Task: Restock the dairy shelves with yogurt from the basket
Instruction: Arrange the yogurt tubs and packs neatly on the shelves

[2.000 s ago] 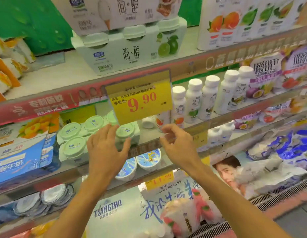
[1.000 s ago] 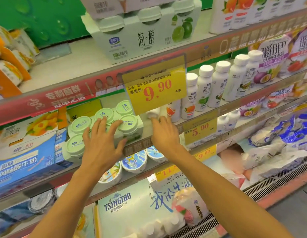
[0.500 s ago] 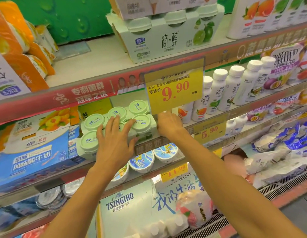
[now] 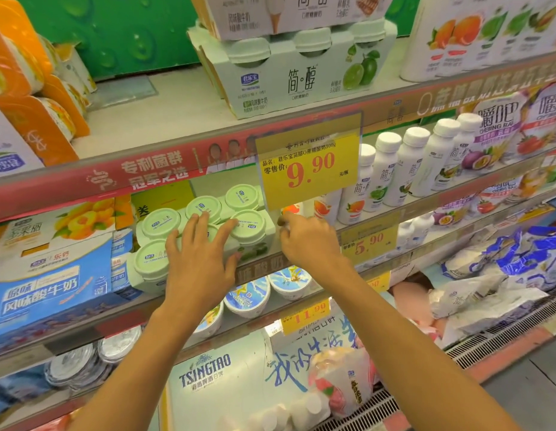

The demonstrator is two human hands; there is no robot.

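Both our hands reach the middle shelf [image 4: 83, 315]; our left hand [image 4: 199, 262] lies flat, fingers spread, on the green-lidded yogurt pack [image 4: 183, 241]; our right hand [image 4: 308, 241] curls at its right end (grip unclear) beneath the yellow price tag [image 4: 311, 166].

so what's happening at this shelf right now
A person is restocking a chilled dairy shelf. Their left hand lies with spread fingers on the green-lidded yogurt multipack sitting on the middle shelf, beside the blue yogurt carton. Their right hand is curled at the pack's right end, just under the hanging yellow 9.90 price tag; what it grips is hidden. White yogurt bottles line the shelf further right. No basket is in view.
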